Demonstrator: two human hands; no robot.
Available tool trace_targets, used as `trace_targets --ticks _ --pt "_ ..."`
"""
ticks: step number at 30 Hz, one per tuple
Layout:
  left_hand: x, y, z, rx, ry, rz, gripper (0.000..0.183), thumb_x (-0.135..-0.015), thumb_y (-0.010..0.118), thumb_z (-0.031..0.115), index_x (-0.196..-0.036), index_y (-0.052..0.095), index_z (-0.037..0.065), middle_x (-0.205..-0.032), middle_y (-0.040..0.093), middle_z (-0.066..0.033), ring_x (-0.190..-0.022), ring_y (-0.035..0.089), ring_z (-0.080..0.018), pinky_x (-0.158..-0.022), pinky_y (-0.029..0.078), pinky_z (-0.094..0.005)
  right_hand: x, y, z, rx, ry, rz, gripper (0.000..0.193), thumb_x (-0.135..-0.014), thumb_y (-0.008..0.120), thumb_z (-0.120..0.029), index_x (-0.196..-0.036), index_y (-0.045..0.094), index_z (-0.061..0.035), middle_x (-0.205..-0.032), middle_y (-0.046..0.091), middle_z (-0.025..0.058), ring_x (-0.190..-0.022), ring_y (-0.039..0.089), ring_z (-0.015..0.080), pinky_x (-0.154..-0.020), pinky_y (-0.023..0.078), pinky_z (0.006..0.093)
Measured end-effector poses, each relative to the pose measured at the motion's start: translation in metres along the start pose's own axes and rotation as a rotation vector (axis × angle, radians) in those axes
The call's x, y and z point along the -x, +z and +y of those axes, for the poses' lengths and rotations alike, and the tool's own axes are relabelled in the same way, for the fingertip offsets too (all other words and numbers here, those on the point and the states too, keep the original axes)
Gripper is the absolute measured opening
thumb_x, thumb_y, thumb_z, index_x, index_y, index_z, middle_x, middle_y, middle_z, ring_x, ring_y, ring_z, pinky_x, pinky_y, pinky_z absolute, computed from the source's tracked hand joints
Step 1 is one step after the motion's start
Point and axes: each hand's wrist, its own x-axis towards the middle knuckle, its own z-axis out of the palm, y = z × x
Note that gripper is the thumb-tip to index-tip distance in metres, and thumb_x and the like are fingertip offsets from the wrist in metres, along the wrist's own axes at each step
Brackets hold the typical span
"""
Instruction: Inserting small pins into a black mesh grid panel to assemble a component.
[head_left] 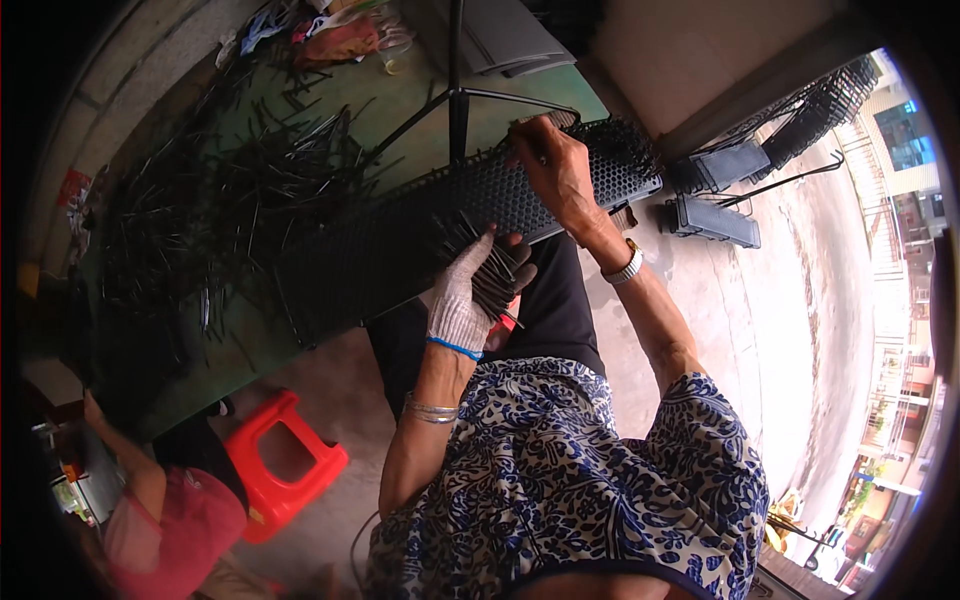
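Observation:
My left hand (462,292), in a white knit glove with a blue cuff edge, is closed around a bundle of thin black sticks (492,284). It is at the near edge of a long dark panel (510,197) full of small holes. My bare right hand (562,175) is over the panel's far edge toward its right end. Its fingers are pinched together, and whatever is between them is hidden or too small to name. A row of short black pieces (440,180) stands up along the panel's far edge.
Heaps of loose black sticks (285,165) cover the green table (420,140). A dark metal stand (457,100) rises behind the panel. Grey panels (715,220) lie at the right. A red plastic stool (325,455) stands at the lower left, beside another person in red (185,525).

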Motion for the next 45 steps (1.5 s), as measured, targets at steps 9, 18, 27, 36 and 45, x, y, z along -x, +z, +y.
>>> trace_targets --ticks 9,18,27,36,45 --pt "-0.001 -0.002 0.0 0.037 -0.005 -0.045 0.017 -0.094 0.056 0.016 -0.109 0.057 0.007 -0.106 0.061 -0.0162 -0.101 0.061 -0.0348 -0.087 0.052 -0.0521 0.003 -0.001 -0.001 0.064 -0.031 0.008 0.008 -0.088 0.057 -0.003 -0.095 0.056 0.0005 -0.078 0.063 0.0135 -0.066 0.066 0.0234 -0.059 0.051 0.0321" --pt "0.008 0.007 0.003 -0.056 0.043 0.018 0.011 -0.093 0.059 0.017 -0.096 0.061 0.008 -0.084 0.065 -0.0081 -0.073 0.066 -0.0235 -0.071 0.059 -0.0424 -0.001 -0.004 0.007 0.092 -0.148 -0.066 0.008 -0.089 0.056 -0.001 -0.095 0.058 0.0023 -0.076 0.062 0.0121 -0.065 0.066 0.0194 -0.06 0.052 0.0296" --pt "0.01 0.01 0.008 -0.131 0.05 0.02 0.015 -0.091 0.062 0.02 -0.092 0.063 0.005 -0.076 0.063 -0.0063 -0.06 0.061 -0.0163 -0.053 0.054 -0.0307 -0.021 -0.014 0.006 0.125 -0.294 -0.203 0.007 -0.088 0.057 -0.002 -0.093 0.058 0.0019 -0.074 0.061 0.0111 -0.065 0.065 0.0215 -0.06 0.052 0.0309" --pt "0.005 -0.001 0.015 -0.137 -0.009 0.034 0.016 -0.091 0.062 0.02 -0.09 0.064 0.005 -0.077 0.064 -0.0073 -0.064 0.063 -0.0172 -0.055 0.054 -0.0292 -0.027 -0.014 0.006 0.095 -0.225 -0.291 0.008 -0.089 0.058 -0.005 -0.091 0.06 0.0025 -0.078 0.064 0.0116 -0.07 0.067 0.0213 -0.062 0.053 0.0308" --pt "0.017 0.013 0.013 -0.106 0.036 0.022 0.013 -0.092 0.061 0.018 -0.095 0.062 0.006 -0.077 0.063 -0.0075 -0.07 0.064 -0.0197 -0.059 0.056 -0.0329 -0.031 -0.016 0.009 0.069 -0.256 -0.306 0.007 -0.088 0.058 -0.004 -0.091 0.059 0.0026 -0.079 0.064 0.0117 -0.07 0.068 0.021 -0.062 0.054 0.0311"
